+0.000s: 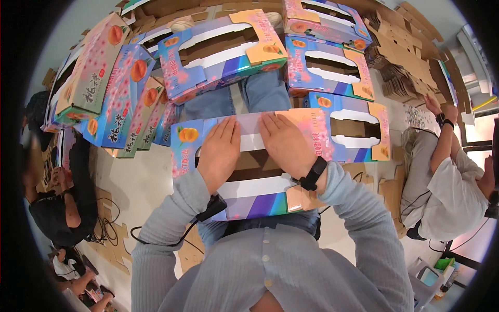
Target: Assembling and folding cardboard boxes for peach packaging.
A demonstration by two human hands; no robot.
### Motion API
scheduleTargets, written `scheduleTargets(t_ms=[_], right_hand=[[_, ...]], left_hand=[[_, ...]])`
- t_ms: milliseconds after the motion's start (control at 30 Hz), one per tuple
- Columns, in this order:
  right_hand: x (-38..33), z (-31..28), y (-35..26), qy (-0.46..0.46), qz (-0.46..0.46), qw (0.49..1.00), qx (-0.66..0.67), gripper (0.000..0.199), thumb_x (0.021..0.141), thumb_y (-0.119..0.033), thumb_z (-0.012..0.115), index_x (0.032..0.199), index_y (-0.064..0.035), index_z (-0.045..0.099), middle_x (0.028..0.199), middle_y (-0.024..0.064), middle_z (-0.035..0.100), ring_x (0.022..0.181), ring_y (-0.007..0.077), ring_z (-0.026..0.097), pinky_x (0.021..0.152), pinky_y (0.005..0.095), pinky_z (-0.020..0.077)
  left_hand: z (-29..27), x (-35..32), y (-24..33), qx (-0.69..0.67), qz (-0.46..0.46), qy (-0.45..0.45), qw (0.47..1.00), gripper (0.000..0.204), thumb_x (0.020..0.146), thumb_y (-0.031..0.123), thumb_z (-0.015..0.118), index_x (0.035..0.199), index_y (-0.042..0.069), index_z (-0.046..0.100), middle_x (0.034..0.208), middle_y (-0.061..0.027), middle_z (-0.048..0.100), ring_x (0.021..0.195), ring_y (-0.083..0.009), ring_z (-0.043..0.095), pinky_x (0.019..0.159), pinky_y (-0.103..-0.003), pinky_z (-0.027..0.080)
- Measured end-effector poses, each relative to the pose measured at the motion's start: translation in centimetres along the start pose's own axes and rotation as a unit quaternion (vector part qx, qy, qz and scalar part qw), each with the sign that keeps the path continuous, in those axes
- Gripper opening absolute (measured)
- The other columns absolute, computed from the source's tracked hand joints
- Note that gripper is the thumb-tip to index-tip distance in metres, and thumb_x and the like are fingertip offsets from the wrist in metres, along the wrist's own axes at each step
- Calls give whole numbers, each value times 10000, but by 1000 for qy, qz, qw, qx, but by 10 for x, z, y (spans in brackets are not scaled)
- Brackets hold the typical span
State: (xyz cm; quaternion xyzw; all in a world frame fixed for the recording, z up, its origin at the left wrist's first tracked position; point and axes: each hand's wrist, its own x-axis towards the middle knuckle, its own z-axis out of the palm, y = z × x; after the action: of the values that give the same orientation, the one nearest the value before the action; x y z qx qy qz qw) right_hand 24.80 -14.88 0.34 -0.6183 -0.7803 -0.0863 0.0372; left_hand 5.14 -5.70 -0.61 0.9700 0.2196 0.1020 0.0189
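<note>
A colorful cardboard gift box (260, 208) with peach pictures rests across my lap, its top cut out in a wide window edged with white flaps. The brown inside shows through that window. My left hand (219, 156) lies on the far edge of the box, left of the middle, fingers stretched and side by side. On the same edge, a little to the right, my right hand (288, 145) is pressed flat with its fingers extended. Neither hand grips anything. A black band (312, 174) circles my right wrist; a black device (212, 207) with a cable sits at the left.
Another windowed box (223, 62) stands just beyond my legs. More made-up boxes are at the right (330, 67), and several closed ones lean together at the left (122, 96). Flat cardboard (397, 57) is stacked at the far right. People sit on both sides (447, 192).
</note>
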Motion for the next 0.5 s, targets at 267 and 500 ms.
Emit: scheduleTargets(t_ms=[267,500], right_hand=[[-5,-9,2,-27,-15,1000,-4,490,829,-91,562,1266,131,538,1298,263,587,1231,317,589,1085,387,444],[-4,-2,3,-14,-23,1000,0,474,827,-101,569,1239,132,560,1271,256,606,1212,304,597,1078,378,441]], left_hand=[[-12,2,9,14,19,-4,1000,538,767,14,608,1273,-149,529,1359,-286,534,1248,-399,545,1075,-457,435],[-6,1,8,18,23,0,1000,502,800,-4,546,1280,-151,525,1356,-293,537,1241,-405,554,1058,-455,448]])
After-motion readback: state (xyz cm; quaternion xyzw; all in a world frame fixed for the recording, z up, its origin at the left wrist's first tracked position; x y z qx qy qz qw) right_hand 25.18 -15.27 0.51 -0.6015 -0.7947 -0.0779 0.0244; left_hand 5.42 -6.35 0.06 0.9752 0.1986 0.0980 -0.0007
